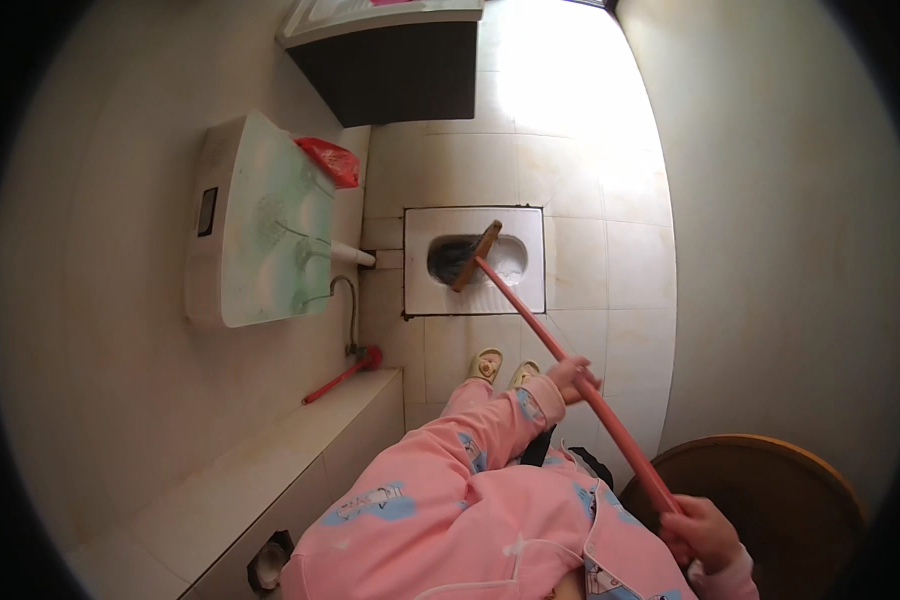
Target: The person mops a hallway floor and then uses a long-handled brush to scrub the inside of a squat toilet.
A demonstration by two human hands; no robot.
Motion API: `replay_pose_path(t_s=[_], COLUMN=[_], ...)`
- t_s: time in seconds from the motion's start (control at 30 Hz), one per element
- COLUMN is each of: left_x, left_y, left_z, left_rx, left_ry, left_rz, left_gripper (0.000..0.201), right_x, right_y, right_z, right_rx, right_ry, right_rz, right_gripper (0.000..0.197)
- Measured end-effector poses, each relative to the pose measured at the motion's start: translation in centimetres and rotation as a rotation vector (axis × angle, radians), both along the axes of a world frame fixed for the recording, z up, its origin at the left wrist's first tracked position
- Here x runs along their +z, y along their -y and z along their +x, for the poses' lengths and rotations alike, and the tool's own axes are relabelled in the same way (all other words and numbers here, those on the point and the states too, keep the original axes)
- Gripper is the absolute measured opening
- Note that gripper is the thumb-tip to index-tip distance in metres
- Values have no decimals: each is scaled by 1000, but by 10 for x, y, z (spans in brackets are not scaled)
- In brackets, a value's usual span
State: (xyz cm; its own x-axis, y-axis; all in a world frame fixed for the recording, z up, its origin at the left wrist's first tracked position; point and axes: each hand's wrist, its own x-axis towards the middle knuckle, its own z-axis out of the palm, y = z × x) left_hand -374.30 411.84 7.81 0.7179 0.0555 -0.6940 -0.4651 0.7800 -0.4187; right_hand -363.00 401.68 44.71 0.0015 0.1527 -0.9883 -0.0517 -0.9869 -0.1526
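Observation:
A long-handled mop [530,318], with a red pole and a brown crossbar head, runs slantwise from lower right to the white squat toilet [475,300] set in the floor. My left hand [573,379] wraps round the middle of the pole. Lower right, my right hand [703,530] grips the pole near its upper end. The crossbar is over the toilet's oval basin; a dark grey mass lies beneath it, and I cannot tell whether it is mop strands or the basin's dark drain. White foam or water shows in the basin's right part.
A pale green cistern [280,230] hangs on the left wall, with a red plastic bag [332,163] beside it. A red plunger-like tool [345,377] rests on the tiled ledge [260,440]. A dark cabinet [410,75] stands ahead; a large brown tub [760,500] is right of me.

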Motion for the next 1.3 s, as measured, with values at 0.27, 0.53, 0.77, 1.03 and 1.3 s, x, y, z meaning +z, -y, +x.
replay_pose_path(t_s=[0.27, 0.53, 0.77, 1.03, 1.3], left_x=[89, -49, -6, 20, 6], left_y=[-1, -20, 5, 15, 34], left_z=[-21, -36, -52, -46, -36], left_rx=[177, -70, -155, -284, -302], left_ry=[240, -279, -180, -351, -261], left_rz=[19, 231, 319, 307, 204], left_gripper=[14, 6, 5, 6, 5], right_x=[54, -132, -124, -126, -113], right_y=[-2, -66, -37, -20, 7], right_z=[-11, -63, -70, -62, -51], right_rx=[1241, -340, -251, -231, -182], right_ry=[703, -284, -173, -172, -155], right_rz=[646, 82, 180, 209, 254], right_gripper=[42, 54, 55, 55, 50])
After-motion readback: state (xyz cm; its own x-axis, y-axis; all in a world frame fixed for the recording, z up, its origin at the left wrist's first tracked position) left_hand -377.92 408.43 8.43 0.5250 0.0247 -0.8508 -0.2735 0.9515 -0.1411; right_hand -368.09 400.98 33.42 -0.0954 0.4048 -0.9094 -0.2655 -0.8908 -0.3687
